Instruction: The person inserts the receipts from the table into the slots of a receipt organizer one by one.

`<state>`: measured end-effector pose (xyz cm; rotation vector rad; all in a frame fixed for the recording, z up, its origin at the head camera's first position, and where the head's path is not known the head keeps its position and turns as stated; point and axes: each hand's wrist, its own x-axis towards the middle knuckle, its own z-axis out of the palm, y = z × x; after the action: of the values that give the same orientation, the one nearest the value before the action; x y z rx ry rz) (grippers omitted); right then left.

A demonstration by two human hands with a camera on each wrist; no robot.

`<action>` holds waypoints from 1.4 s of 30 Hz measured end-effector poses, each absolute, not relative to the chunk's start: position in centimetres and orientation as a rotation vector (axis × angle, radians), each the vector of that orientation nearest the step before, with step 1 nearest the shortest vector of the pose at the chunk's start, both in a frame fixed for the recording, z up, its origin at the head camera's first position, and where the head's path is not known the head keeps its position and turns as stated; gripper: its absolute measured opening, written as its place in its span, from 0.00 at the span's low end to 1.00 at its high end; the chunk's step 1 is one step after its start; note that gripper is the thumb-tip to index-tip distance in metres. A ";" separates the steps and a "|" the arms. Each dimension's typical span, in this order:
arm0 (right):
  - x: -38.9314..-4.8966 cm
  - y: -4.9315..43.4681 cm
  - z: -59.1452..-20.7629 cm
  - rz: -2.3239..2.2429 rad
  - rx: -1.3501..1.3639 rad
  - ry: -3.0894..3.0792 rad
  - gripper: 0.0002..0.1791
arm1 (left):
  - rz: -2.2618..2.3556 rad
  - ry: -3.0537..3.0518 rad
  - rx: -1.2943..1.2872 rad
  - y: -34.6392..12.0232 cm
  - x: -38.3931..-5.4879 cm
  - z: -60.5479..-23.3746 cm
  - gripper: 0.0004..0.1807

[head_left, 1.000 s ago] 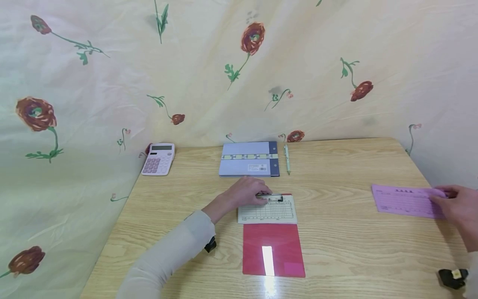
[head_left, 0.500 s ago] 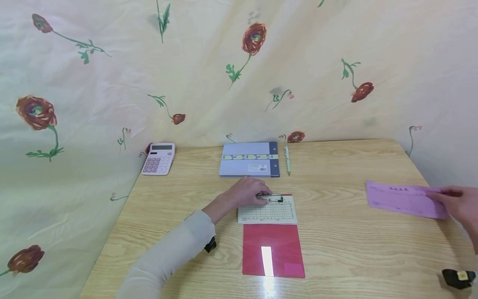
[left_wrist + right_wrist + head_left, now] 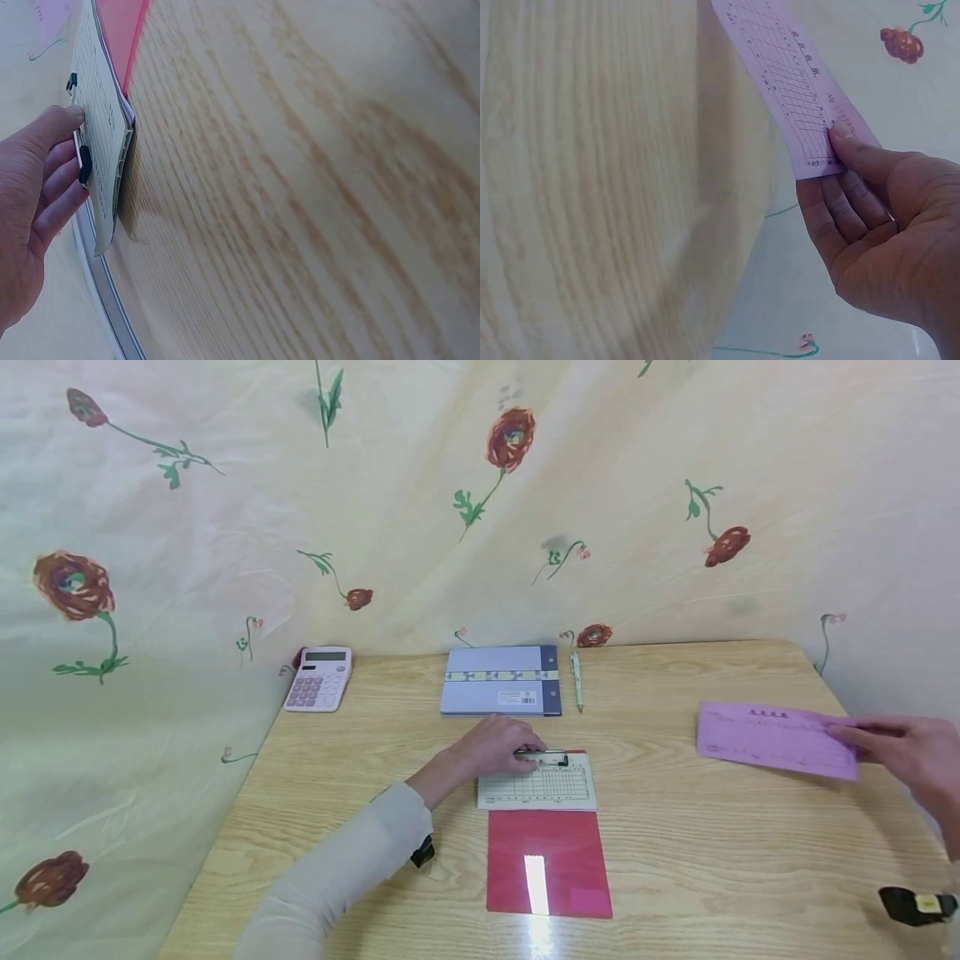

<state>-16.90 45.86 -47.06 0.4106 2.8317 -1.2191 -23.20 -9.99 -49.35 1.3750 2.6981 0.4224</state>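
At the table's middle lies a red clipboard with a pad of printed white forms on its upper half, under a metal clip. My left hand grips the clip end. In the left wrist view the thumb lies on the pad side and the other fingers sit behind. On the right, my right hand pinches one end of a pink-purple printed form slip, held above the table. The right wrist view shows the thumb on the printed face of the slip.
A blue-grey binder and a pale green pen lie along the back edge of the wooden table. A pink calculator stands at the back left. Flower-patterned cloth hangs behind.
The right hand has lifted the pink-purple slip and carried it to the left and toward the table's back. My left hand and the clipboard have stayed where they were.
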 end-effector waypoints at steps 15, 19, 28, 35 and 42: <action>-17.8 41.3 -44.1 -1.681 0.048 2.628 0.08 | 0.429 2.683 1.360 -9.9 -23.4 -49.6 0.15; -18.0 39.7 -43.6 -1.677 -0.042 2.597 0.09 | 0.416 2.687 1.373 -9.9 -23.5 -49.7 0.15; -18.8 34.6 -44.1 -1.544 -0.149 2.472 0.11 | 0.401 2.695 1.370 -9.9 -23.4 -49.3 0.16; -18.8 29.8 -45.3 -1.566 -0.191 2.286 0.16 | 0.366 2.704 1.384 -9.9 -23.4 -49.1 0.16; -18.0 25.2 -47.4 -1.510 -0.171 2.217 0.18 | 0.339 2.703 1.358 -9.9 -23.4 -49.1 0.16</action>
<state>-18.02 25.22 -47.37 -0.1710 2.2172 -1.5102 -23.42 -9.88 -49.07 1.3576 2.7032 0.3388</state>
